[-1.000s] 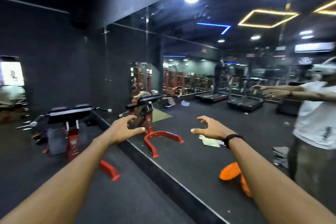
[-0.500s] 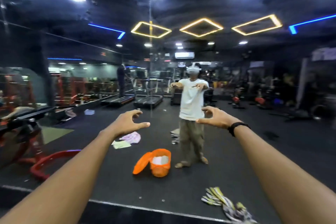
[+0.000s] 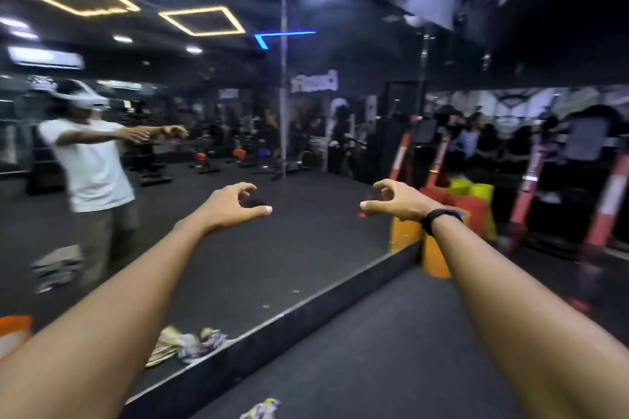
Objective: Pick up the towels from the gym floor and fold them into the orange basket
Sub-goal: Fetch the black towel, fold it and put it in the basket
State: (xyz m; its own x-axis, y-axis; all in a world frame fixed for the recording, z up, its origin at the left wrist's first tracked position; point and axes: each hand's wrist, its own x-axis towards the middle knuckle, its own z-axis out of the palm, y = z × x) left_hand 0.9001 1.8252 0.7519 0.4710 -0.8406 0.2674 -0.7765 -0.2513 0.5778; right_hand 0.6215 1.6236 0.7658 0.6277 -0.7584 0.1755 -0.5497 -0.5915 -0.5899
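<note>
1. The head view looks along two bare arms held out in front, over a dark gym floor [image 3: 391, 350].
2. Nearest, at the bottom edge, a striped towel [image 3: 262, 410] with yellow and white bands lies on the floor, only partly in view.
3. Just past it runs the black base of a big wall mirror [image 3: 289, 248].
4. In the mirror, the same kind of striped towel shows as a crumpled heap [image 3: 187, 343] close to the base.
5. At the far left edge is a bit of the orange basket [image 3: 13, 330], cut off by the picture.
6. The left hand [image 3: 231, 207] is up in the air with its fingers curled like a claw. It holds nothing.
7. The right hand [image 3: 398, 202] does the same, curled and holding nothing. A black band [image 3: 439, 219] sits on its wrist.
8. Behind the right wrist stands an orange block [image 3: 432, 255], with red and yellow pads [image 3: 473, 201] past it.
9. Farther off in the mirror, a person in a white shirt [image 3: 92, 170] stands with arms out, and another blurry towel pile [image 3: 58, 265] lies beside their legs.
10. Far back are gym machines and square yellow ceiling lights [image 3: 200, 20].
</note>
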